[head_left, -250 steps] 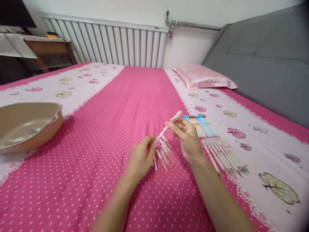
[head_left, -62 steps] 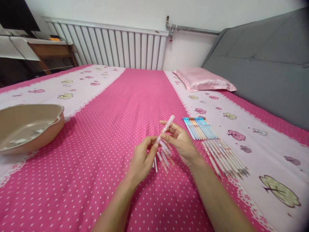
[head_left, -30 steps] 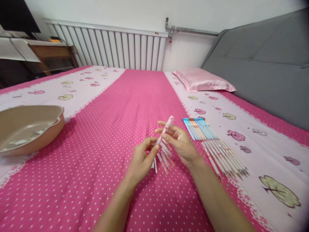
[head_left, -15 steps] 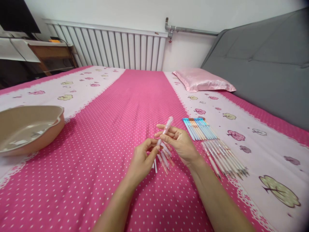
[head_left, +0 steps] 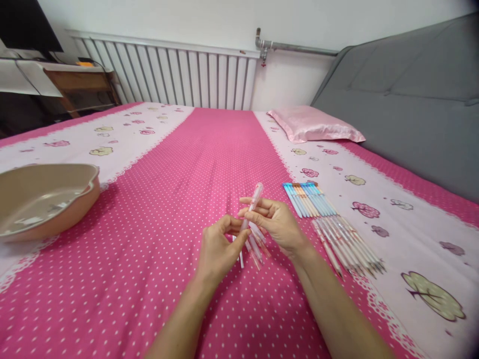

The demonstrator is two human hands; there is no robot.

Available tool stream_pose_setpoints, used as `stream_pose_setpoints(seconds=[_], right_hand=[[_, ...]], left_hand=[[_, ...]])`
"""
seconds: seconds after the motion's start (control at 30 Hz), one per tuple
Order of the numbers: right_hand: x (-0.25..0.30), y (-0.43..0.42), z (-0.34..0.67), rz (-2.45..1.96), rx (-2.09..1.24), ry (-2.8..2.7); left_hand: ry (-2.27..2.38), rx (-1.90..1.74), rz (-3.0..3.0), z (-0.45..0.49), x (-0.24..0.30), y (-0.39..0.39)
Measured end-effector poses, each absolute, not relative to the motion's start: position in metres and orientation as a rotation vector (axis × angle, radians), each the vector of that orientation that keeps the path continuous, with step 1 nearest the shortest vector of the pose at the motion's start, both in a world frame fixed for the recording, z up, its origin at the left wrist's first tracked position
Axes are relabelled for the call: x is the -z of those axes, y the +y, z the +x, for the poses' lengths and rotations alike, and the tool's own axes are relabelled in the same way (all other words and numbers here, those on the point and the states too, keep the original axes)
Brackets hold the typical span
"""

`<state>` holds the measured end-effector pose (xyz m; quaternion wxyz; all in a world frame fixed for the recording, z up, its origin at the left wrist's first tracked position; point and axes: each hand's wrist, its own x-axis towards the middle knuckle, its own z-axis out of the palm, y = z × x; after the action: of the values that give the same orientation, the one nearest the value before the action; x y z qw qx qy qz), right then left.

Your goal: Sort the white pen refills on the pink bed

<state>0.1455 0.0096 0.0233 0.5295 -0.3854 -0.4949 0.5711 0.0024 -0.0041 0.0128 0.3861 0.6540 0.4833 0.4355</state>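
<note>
Both my hands are on one pale pink, see-through pen (head_left: 255,195), held tilted over the bed. My left hand (head_left: 219,249) pinches its lower end between thumb and fingers. Higher up, my right hand (head_left: 280,224) grips it with thumb and fingertips, and the upper end sticks out above. Under the hands lies a loose bunch of pinkish pen parts (head_left: 256,249), partly hidden, with a thin white stick (head_left: 241,259) at its left. Right of my right hand is a row of blue and cream pens (head_left: 311,200). Nearer me, a row of clear and whitish pens (head_left: 348,247) lies side by side.
A beige basin (head_left: 80,199) with small whitish pieces inside stands at the left on the pink dotted bedspread (head_left: 157,219). At the far right are a pink pillow (head_left: 316,124) and a grey headboard (head_left: 411,85). A white radiator (head_left: 179,75) runs along the wall.
The pen has shifted slightly left and down and stands a little more upright. My left hand has moved slightly left; both hands still hold the pen.
</note>
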Motion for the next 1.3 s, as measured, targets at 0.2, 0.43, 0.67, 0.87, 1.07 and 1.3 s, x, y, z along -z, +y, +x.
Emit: stream_pose_setpoints(seconds=[0.2, 0.43, 0.67, 0.87, 1.07, 1.3], right_hand=[[-0.023, 0.01, 0.145, -0.914, -1.373, -1.18], [-0.019, 0.011, 0.144, -0.895, -1.304, -1.289], [-0.018, 0.011, 0.141, -0.931, -1.268, -1.351], [-0.022, 0.011, 0.142, -0.994, -1.223, -1.18], [-0.023, 0.017, 0.154, -1.175, -0.981, -1.213], [-0.027, 0.002, 0.173, -1.754, -0.355, -1.454]], left_hand=[[1.31, -1.158, 1.729, 0.004, -0.01, -0.007], [1.187, -1.187, 1.548, 0.005, -0.01, -0.004], [1.298, -1.222, 1.628, 0.004, -0.008, -0.002], [1.355, -1.168, 1.763, 0.002, -0.011, -0.001], [1.767, -1.153, 1.909, -0.014, -0.006, 0.013], [2.215, -0.702, 2.257, -0.019, 0.021, 0.026]])
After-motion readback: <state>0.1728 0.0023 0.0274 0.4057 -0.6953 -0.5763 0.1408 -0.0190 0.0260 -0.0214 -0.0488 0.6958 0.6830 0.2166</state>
